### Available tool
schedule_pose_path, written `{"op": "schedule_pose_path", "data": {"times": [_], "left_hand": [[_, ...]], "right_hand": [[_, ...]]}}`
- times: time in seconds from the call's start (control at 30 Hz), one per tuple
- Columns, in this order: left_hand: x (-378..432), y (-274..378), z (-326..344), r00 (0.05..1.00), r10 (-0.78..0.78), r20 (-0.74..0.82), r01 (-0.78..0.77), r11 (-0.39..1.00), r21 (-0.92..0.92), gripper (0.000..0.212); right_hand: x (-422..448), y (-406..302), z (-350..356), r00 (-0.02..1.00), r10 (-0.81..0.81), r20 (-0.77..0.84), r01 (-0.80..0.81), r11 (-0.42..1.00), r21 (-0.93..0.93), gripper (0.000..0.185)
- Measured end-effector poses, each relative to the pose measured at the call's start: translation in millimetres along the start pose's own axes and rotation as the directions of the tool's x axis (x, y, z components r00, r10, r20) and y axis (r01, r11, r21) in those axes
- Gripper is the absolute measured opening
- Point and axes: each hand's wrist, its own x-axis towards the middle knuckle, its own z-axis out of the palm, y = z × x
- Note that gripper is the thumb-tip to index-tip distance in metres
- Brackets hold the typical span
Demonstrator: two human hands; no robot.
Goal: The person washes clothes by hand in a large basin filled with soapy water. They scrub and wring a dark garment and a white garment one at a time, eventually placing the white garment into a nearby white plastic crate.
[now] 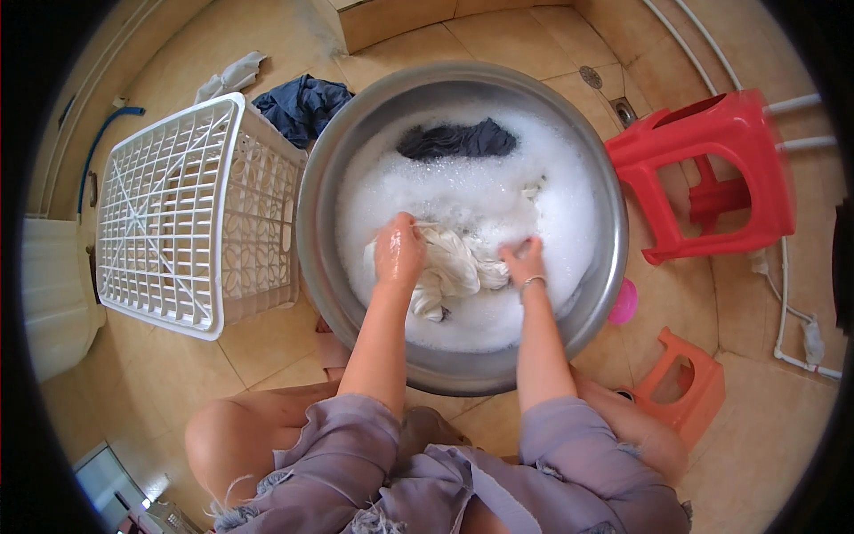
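Observation:
A large round metal basin point(460, 374) full of white suds stands on the floor before me. My left hand point(400, 250), wet and foamy, is closed on one end of a white cloth point(450, 267) lying in the suds. At the cloth's right end is my right hand point(524, 261), a band at its wrist and its fingers spread and partly blurred; whether it grips the fabric I cannot tell. A dark cloth point(460, 139) floats in the foam near the basin's far side.
Left of the basin a white plastic basket point(260, 220) lies on its side, with dark blue clothing point(303, 107) and a pale cloth point(232, 77) behind it. At right are a red plastic stool point(767, 180), a pink item point(624, 302) and an orange stool point(700, 400).

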Motion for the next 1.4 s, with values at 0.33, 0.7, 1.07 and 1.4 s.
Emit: {"op": "schedule_pose_path", "data": {"times": [0.33, 0.7, 1.07, 1.4], "left_hand": [[-47, -7, 46, 0.480, -0.225, 0.848, 0.820, 0.459, -0.342, 0.066], [-44, 22, 35, 0.668, -0.242, 0.703, 0.721, -0.021, -0.692, 0.023], [-9, -6, 20, 0.507, -0.146, 0.849, 0.124, 0.988, 0.096, 0.015], [-8, -1, 19, 0.687, 0.168, 0.707, 0.644, 0.311, -0.699, 0.029]], "right_hand": [[-25, -13, 30, 0.999, -0.054, 0.006, 0.043, 0.858, 0.512, 0.036], [-46, -53, 38, 0.961, -0.213, -0.176, 0.229, 0.970, 0.077, 0.035], [-55, -35, 26, 0.890, -0.086, 0.447, 0.405, 0.600, -0.690, 0.053], [-83, -91, -17, 0.728, -0.635, 0.259, 0.406, 0.704, 0.583, 0.052]]}}
